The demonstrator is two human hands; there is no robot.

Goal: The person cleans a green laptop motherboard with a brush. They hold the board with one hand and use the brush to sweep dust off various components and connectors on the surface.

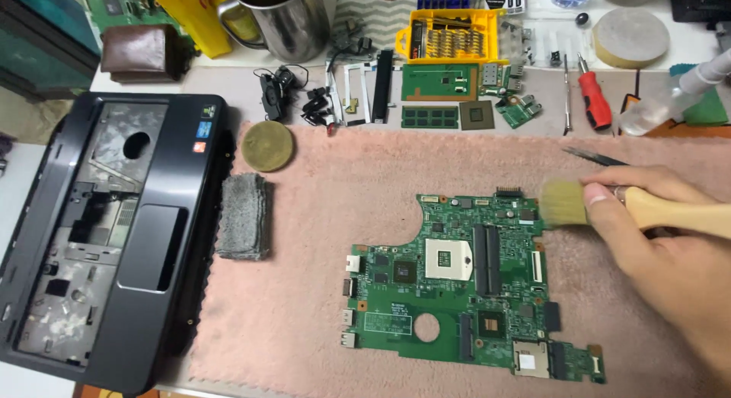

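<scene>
White worktable (228, 86) under even light; pink towel (304, 291) spread across it; clutter along the back.

My right hand (655, 223) holds the brush (565, 204) at the motherboard's (457, 284) right rear corner — the board lies on the towel (304, 306). Left of it sits the folded cloth (244, 217), then the laptop case (114, 238) — small parts (457, 101) lie behind.

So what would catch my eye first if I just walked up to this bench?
Probably the green circuit board lying bare in the middle of the pink towel. The right hand holds a wooden-handled brush with its bristles at the board's upper right corner. At far left sits the black laptop shell, stripped of its keyboard, and along the back edge a yellow case of screwdriver bits.
</scene>
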